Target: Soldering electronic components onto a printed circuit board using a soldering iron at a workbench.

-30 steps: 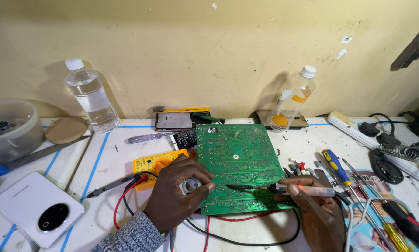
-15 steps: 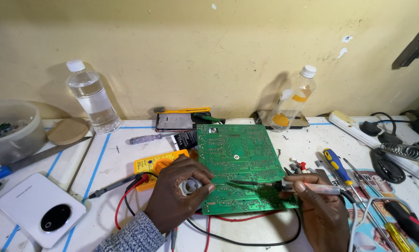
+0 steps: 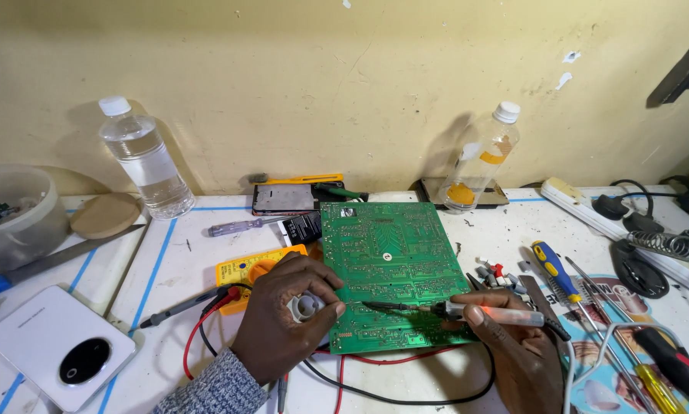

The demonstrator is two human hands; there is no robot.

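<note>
Soldering on the green circuit board (image 3: 386, 268).
My left hand (image 3: 283, 326) pinches a small grey spool (image 3: 307, 307); my right hand (image 3: 513, 345) grips the soldering iron (image 3: 467, 310), tip on the board.

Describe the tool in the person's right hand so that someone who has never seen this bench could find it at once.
Start at the green circuit board in the middle of the white table. At its lower right edge the right hand grips a soldering iron, its dark tip lying on the board. Unlike the screwdrivers lying loose to the right, it is pale-bodied, held, and glows orange by the fingers.
</note>
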